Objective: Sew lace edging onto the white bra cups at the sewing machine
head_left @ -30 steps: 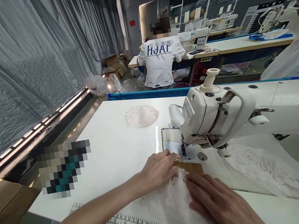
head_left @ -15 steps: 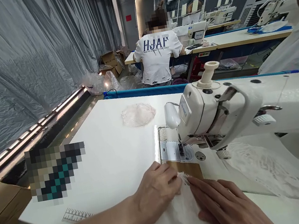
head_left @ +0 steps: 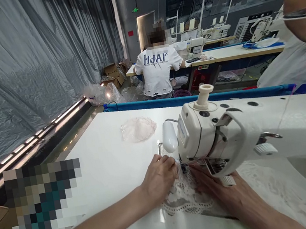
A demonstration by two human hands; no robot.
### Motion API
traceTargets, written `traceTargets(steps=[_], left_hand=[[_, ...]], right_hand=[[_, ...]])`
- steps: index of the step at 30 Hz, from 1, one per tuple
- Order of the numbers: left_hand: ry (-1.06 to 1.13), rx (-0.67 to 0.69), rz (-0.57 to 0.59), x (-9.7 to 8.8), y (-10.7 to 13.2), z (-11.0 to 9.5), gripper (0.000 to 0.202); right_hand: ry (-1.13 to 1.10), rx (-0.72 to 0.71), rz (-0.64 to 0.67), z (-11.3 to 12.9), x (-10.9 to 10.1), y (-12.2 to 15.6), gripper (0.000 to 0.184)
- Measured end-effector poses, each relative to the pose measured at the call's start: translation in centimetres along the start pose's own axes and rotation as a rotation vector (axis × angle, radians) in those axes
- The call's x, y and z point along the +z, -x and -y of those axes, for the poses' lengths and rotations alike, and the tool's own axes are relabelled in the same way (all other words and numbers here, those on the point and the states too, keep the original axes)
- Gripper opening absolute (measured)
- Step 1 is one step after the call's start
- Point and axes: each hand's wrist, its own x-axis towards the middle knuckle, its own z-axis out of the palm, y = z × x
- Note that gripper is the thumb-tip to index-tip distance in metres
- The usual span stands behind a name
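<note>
A piece of white lace fabric (head_left: 185,199) with a scalloped edge lies under the needle area of a white sewing machine (head_left: 200,130). My left hand (head_left: 160,176) is closed on the lace's left side, fingers curled close beside the presser foot (head_left: 183,167). On the lace's right side, my right hand (head_left: 223,193) reaches under the machine head, its fingers fairly straight and holding the fabric near the foot. The machine head partly covers those fingertips, and the right thumb is hidden.
A sheer pale pink lace piece (head_left: 138,129) lies flat on the white table (head_left: 110,157). More white lace (head_left: 272,184) lies under the machine arm at right. A person in a white shirt (head_left: 159,70) sits ahead at another table. Another person's arm (head_left: 300,9) shows at upper right.
Both hands have moved forward with the lace, from in front of the needle plate to the presser foot. The lace now covers the brown patch seen before. The head view has tilted up.
</note>
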Motion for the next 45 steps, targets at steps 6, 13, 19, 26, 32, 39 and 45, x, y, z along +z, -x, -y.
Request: traceTargets(steps=[6, 13, 19, 26, 32, 39, 45], left_hand=[[-0.121, 0.031, -0.055, -0.3, 0.4, -0.3, 0.024], [0.105, 0.168, 0.003, -2.4, 3.3, -3.4, 0.034], [0.013, 0.131, -0.013, -2.6, 4.2, -3.9, 0.014], [-0.048, 0.090, -0.182, -2.3, 3.4, -3.2, 0.026], [-0.103, 0.135, -0.169, -2.4, 3.5, -3.5, 0.018], [-0.068, 0.202, -0.154, -2.6, 3.8, -3.5, 0.020], [-0.053, 0.240, -0.057, -2.3, 4.1, -3.3, 0.018]], right_hand=[[-0.047, 0.023, -0.017, -0.3, 0.0, 0.7, 0.032], [-0.393, -0.052, -0.002, 3.0, -2.8, 1.1, 0.032], [-0.537, 0.084, -0.048, 4.6, -3.1, 0.3, 0.023], [-0.291, 0.073, -0.085, 4.2, -2.3, 0.4, 0.017], [-0.295, 0.059, -0.035, 4.5, -2.4, 0.6, 0.022], [-0.430, 0.101, -0.003, 4.4, -2.7, 1.6, 0.030], [-0.465, 0.102, -0.025, 4.6, -2.5, 1.7, 0.042]])
